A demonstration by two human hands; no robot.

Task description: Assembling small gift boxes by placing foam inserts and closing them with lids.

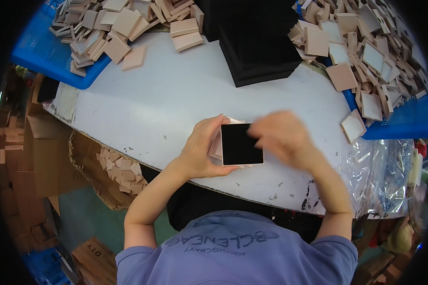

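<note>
**Desk editor:** Gripped how, and by which hand?

**Photographer:** Left hand (pixel 202 152) clasps a small stack of square pink boxes (pixel 217 146) from nine o'clock, thumb along the near edge; the top box carries a black square insert (pixel 241 143) facing up. Right hand (pixel 283 137) is motion-blurred at three o'clock of the box, fingers over its top right corner. Whether that grip is closed on anything, I cannot tell.

**Desk editor:** Where does the box sit?

**Photographer:** Just above the near edge of the white desk (pixel 176 95), at the frame's centre, close to the person's chest.

**Desk editor:** Surroundings?

**Photographer:** Stack of black foam squares (pixel 259 42) at twelve o'clock. Loose pink box parts heaped on a blue tray (pixel 47 57) at ten o'clock, and more on a second blue tray (pixel 404 123) at two o'clock. One open pink box (pixel 353 126) lies at three o'clock, near the right wrist. Crumpled clear plastic (pixel 380 171) at four o'clock. Cardboard carton of pink pieces (pixel 119 171) under the desk at eight o'clock
</note>
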